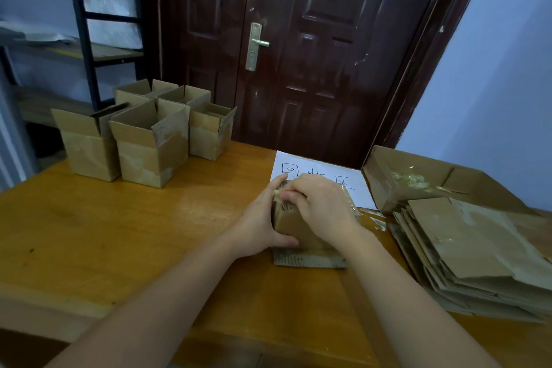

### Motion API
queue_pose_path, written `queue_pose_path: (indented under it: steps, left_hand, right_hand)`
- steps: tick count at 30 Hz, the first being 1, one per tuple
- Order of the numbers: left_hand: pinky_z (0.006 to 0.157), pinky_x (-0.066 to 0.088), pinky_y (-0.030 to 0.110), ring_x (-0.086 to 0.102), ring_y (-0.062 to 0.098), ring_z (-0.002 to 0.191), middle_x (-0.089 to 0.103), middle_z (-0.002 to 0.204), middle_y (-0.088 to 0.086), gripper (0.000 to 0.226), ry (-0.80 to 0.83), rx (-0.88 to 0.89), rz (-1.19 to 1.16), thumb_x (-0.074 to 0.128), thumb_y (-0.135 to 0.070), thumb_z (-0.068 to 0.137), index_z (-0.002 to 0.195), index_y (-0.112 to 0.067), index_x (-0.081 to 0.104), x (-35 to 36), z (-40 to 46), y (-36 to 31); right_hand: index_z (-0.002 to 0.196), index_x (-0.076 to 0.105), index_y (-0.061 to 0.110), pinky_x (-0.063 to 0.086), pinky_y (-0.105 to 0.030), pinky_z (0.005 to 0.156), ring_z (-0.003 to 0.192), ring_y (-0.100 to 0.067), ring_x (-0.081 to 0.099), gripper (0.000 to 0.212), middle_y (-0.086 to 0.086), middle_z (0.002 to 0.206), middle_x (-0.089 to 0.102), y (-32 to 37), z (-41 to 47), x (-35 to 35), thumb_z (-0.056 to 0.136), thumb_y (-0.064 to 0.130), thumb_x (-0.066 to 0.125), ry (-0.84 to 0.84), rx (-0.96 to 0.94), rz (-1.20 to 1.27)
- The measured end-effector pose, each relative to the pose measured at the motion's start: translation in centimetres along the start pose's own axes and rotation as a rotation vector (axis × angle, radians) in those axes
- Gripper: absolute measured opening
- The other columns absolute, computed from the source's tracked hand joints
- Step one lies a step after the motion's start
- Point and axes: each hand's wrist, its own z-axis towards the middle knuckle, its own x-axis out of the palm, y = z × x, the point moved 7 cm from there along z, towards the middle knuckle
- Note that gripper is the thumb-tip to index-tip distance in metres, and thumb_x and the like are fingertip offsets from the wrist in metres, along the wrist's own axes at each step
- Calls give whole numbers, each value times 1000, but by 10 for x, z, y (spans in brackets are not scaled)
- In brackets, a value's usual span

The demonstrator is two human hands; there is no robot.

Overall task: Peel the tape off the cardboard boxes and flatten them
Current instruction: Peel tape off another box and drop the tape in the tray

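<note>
Both hands are on the box (294, 225): left hand (263, 224) grips its side, right hand (321, 203) pinches tape (278, 192). I'd peel low and slow so it doesn't tear.

The worktop (119, 233) is showing a smooth, orange-toned wood surface with a soft sheen. The open boxes (149, 140) are presenting matt brown cardboard, scuffed where tape residue is clinging. The flattened stack (472, 251) is showing the same dull, rough board. Crumpled clear tape (410, 179) is glinting as glossy plastic film. The sheet (319, 172) is appearing as matt white paper. The door (313, 48) is reflecting light off glossy dark lacquer; its handle (258, 43) is looking like brushed metal.
</note>
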Motion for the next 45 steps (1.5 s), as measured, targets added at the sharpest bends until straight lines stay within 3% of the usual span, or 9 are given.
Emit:
queue_pose_path:
  steps: [6, 8, 11, 15, 20, 28, 35, 40, 45]
  left_hand:
    - [107, 53, 38, 49, 3, 135, 43, 150, -25, 122, -11, 11, -8, 96, -41, 67, 150, -65, 11, -2, -3, -4]
    - [109, 52, 40, 47, 5, 138, 41, 154, -23, 123, 0, 6, -4, 96, -46, 66, 154, -61, 10, -2, -3, -4]
    - [114, 47, 42, 41, 5, 143, 36, 159, -23, 127, 4, -14, 5, 95, -52, 65, 158, -52, 9, -2, -2, -2]
    - [119, 42, 40, 35, 6, 148, 31, 162, -22, 129, 16, -10, 10, 95, -49, 66, 159, -52, 5, -1, -2, -3]
    - [112, 48, 37, 43, 6, 142, 36, 159, -22, 129, 7, -21, 37, 96, -47, 66, 158, -54, 5, -2, -2, -5]
    - [108, 52, 35, 47, 6, 135, 40, 154, -22, 127, -5, -21, 53, 96, -43, 66, 155, -58, 6, -2, -1, -6]
    - [102, 45, 20, 43, -2, 129, 35, 143, -33, 123, -18, -20, 75, 96, -41, 68, 129, -84, -1, -4, -3, -7]
    - [106, 54, 38, 48, 10, 136, 34, 157, -18, 130, -16, -69, 30, 97, -44, 66, 152, -63, 2, 0, -6, -2]
    - [109, 52, 42, 43, 12, 141, 34, 159, -16, 130, -1, -68, 32, 96, -46, 65, 153, -60, 2, -1, -5, -4]
  right_hand:
    - [100, 70, 26, 52, -40, 81, 88, -13, 60, 16, 10, 93, 65, -5, 15, 6, 99, 37, 58, 17, 172, -16]
    - [107, 69, 32, 53, -32, 80, 86, -7, 60, 12, 14, 94, 64, -4, 11, 1, 97, 34, 63, 41, 155, 150]
    - [121, 66, 36, 48, -14, 77, 90, -4, 58, 25, 16, 103, 59, -2, 3, -3, 96, 33, 66, 148, 140, 275]
    - [111, 70, 33, 50, -24, 82, 94, -7, 55, 21, 12, 107, 50, 0, 3, 4, 92, 43, 69, 257, 138, 202]
    - [85, 63, 24, 50, -31, 79, 88, -8, 57, 14, 12, 101, 52, -1, 12, 2, 95, 33, 69, 182, 164, 224]
    - [91, 58, 23, 47, -38, 79, 91, -18, 57, 15, 4, 96, 62, -7, 17, 6, 101, 35, 57, 118, 297, 100]
    - [97, 56, 23, 43, -38, 80, 103, -28, 57, 18, -4, 107, 65, -12, 25, 14, 104, 38, 49, 97, 396, -59]
    - [111, 58, 9, 51, -43, 87, 103, -29, 61, 26, -9, 108, 66, -27, 31, 8, 105, 34, 50, -10, 571, 13]
    - [94, 60, 24, 44, -26, 66, 84, -14, 59, 15, 8, 92, 63, -25, 23, -2, 100, 38, 60, 15, 430, 329]
